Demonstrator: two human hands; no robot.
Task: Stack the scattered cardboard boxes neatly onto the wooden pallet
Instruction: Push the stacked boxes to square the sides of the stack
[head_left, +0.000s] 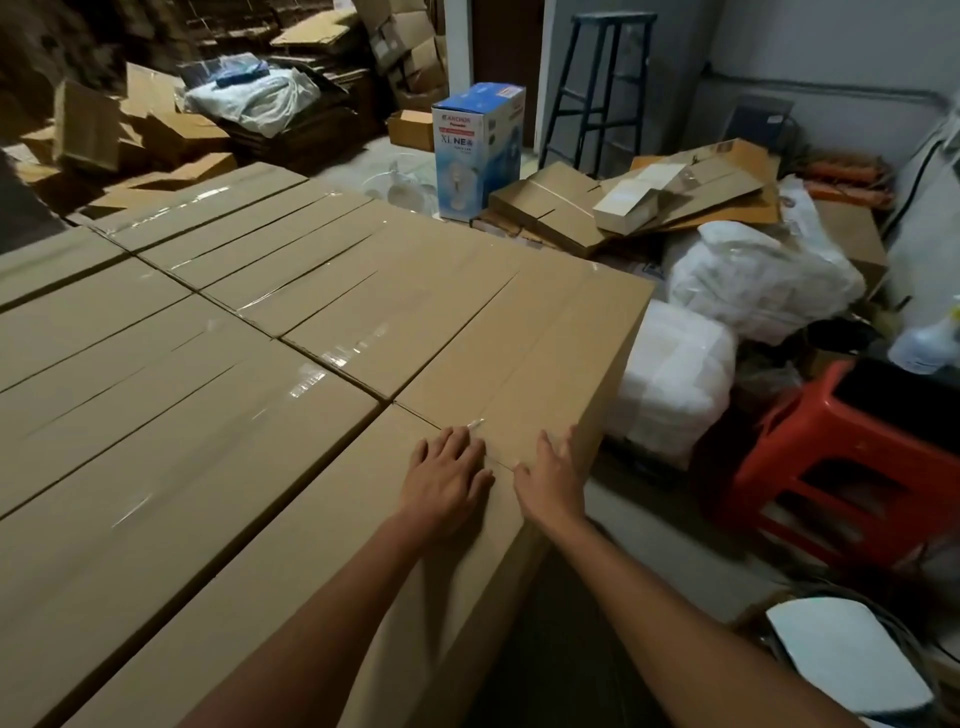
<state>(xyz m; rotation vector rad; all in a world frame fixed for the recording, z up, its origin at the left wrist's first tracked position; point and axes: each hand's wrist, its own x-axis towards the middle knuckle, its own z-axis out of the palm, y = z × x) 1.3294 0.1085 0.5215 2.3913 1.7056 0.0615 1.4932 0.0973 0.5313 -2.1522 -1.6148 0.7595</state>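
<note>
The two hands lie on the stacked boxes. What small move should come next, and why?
Probably push the corner box leftward with the right hand: its side seems to stick out past the near box under the left hand.

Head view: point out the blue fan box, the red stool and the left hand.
blue fan box (478, 150): head view, on its printed front face.
red stool (831, 431): head view, on its near side wall.
left hand (447, 478): head view, on the back of the hand.
</note>
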